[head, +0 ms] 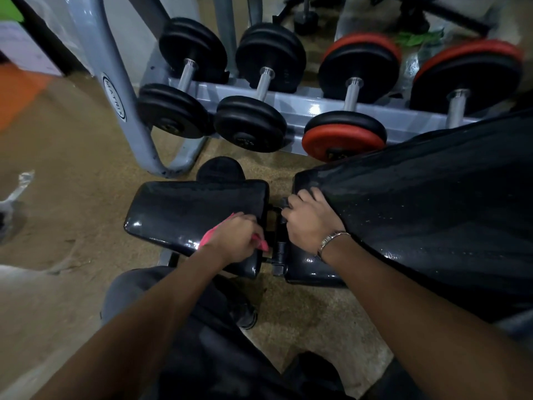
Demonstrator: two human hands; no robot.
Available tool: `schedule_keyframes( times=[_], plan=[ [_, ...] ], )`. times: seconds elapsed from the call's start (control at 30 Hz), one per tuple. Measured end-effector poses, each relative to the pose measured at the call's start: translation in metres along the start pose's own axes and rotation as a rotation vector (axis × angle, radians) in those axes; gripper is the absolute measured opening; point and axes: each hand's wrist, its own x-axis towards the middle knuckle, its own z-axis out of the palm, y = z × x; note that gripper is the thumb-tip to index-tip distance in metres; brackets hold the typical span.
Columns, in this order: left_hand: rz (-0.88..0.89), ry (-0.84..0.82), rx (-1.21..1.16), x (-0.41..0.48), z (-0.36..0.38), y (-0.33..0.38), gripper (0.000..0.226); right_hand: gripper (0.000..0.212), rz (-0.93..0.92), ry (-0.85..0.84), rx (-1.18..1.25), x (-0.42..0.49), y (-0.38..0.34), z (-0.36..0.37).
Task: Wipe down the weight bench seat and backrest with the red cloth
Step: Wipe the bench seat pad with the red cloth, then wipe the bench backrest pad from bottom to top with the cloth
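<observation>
The black padded bench seat (184, 212) lies in the middle of the view, with the black backrest (418, 215) rising to its right. My left hand (235, 241) is closed around the red cloth (209, 236) at the seat's right edge, beside the gap between the pads. The cloth is mostly hidden in my fist; pink bits show on both sides. My right hand (310, 220) rests on the backrest's lower end, fingers curled over its edge near the hinge (278, 246). A metal bracelet circles that wrist.
A grey dumbbell rack (311, 106) stands just behind the bench, holding black dumbbells (251, 122) and red-and-black dumbbells (344, 135). Its curved leg (121, 111) reaches the brown floor (72, 197) at the left. My knees and shoes are below the bench.
</observation>
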Motion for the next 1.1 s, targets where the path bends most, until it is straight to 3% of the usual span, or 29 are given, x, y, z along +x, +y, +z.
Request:
schedule_keyframes(
  times=[0.1, 0.17, 0.3, 0.43, 0.5, 0.63, 0.73, 0.8, 0.9, 1.1],
  plan=[
    [-0.169, 0.174, 0.028, -0.002, 0.005, 0.012, 0.019, 0.029, -0.005, 0.005, -0.002, 0.001, 0.001, 0.0],
    [-0.135, 0.146, 0.052, -0.005, 0.007, 0.019, 0.021, 0.029, -0.004, 0.014, -0.001, 0.002, 0.001, 0.0],
    [-0.049, -0.086, -0.105, -0.011, -0.007, 0.011, 0.012, 0.031, -0.004, -0.015, -0.01, 0.001, 0.0, -0.001],
    [-0.092, 0.105, 0.034, -0.025, 0.011, 0.014, 0.015, 0.031, -0.01, -0.01, 0.012, 0.0, -0.001, -0.004],
    [-0.085, 0.087, 0.029, -0.028, 0.013, 0.021, 0.015, 0.031, -0.003, 0.002, 0.024, 0.0, 0.0, -0.003],
    [-0.107, -0.089, -0.286, -0.033, 0.001, 0.02, 0.014, 0.028, 0.043, 0.025, 0.239, -0.001, 0.003, -0.007],
    [-0.269, 0.117, -0.716, -0.04, 0.003, 0.024, 0.014, 0.026, 0.155, 0.213, 0.656, -0.006, 0.009, -0.024],
    [-0.327, 0.234, -0.99, -0.038, 0.001, 0.036, 0.015, 0.025, 0.168, 0.325, 0.73, -0.014, 0.017, -0.039],
    [-0.306, 0.269, -1.138, -0.025, 0.001, 0.06, 0.021, 0.024, 0.158, 0.336, 0.597, -0.032, 0.03, -0.06],
    [-0.325, 0.394, -1.023, -0.015, 0.021, 0.108, 0.015, 0.028, 0.236, 0.317, 0.216, -0.085, 0.058, -0.063]
  ],
)
